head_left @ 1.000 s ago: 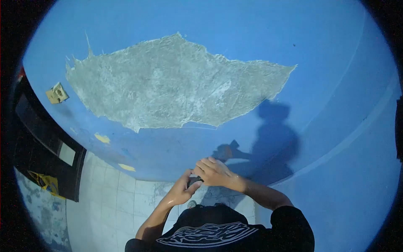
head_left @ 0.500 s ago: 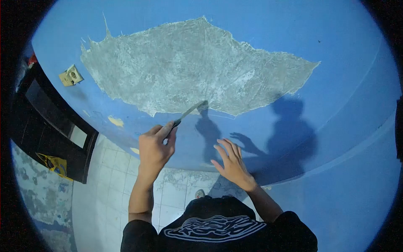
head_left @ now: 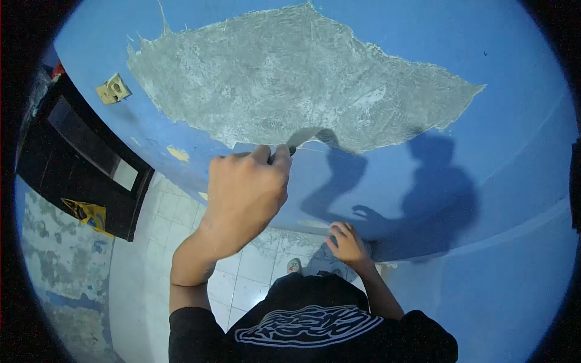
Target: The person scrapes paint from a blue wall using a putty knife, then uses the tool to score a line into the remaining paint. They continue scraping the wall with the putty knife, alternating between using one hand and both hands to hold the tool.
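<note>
My left hand (head_left: 247, 192) is closed around the dark handle of a scraper (head_left: 301, 138). Its flat metal blade reaches the lower edge of a large bare grey patch (head_left: 284, 78) on the blue wall (head_left: 387, 181). From this angle I cannot tell whether the blade presses on the wall. A ragged rim of paint borders the patch. Lower and to the right, my right hand (head_left: 348, 244) is empty, with its fingers loosely bent and apart, near the foot of the wall. The back of my left hand hides most of the handle.
A beige socket (head_left: 113, 89) sticks out of the wall at the left. Below it are a small chipped spot (head_left: 178, 153) and a dark wooden door or cabinet (head_left: 78, 151) with a yellow bag (head_left: 89, 215). White tiles (head_left: 251, 281) cover the floor. My shadow (head_left: 439, 187) falls across the wall.
My left hand has moved up and to the right with the scraper, bringing the blade along the patch's lower edge. My right hand has lowered and its fingers have curled somewhat. The view has shifted slightly.
</note>
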Demonstrator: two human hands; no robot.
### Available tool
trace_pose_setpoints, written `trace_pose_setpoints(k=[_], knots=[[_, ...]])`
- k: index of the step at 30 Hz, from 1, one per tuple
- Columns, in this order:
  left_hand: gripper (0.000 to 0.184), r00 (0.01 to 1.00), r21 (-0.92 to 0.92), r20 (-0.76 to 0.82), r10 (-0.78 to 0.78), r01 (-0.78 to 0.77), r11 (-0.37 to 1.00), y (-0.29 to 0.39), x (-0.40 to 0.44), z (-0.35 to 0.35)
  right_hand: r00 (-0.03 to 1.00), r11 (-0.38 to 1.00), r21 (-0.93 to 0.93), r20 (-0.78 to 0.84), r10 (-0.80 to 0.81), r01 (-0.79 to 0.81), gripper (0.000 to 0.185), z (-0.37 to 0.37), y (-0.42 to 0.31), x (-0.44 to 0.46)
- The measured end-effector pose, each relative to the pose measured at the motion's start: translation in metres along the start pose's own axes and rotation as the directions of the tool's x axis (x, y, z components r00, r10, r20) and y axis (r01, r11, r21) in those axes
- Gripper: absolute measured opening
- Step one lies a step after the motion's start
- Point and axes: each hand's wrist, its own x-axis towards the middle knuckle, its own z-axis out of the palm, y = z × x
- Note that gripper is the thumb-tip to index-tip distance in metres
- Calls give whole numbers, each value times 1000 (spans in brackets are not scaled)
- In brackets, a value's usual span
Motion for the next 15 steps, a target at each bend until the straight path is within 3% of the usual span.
trace_pose_setpoints(k=[2,4,12,13,15], knots=[[8,997,-1,77,-5,5,1000,3,11,7,998,998,17,16,64,-64,26,-3,13,-8],[16,960,104,227,164,-192,976,0,20,36,990,991,29,52,129,-131,24,-8,26,-21],[17,995,140,97,-11,-3,990,23,13,-13,950,962,3,-157,271,-274,24,-56,64,-40],[10,988,141,100,122,-135,981,15,18,15,941,955,-61,-201,273,-290,24,-64,71,-42],[7,977,178,186,106,-140,974,18,20,44,921,932,-134,-254,295,-336,23,-83,79,-49]])
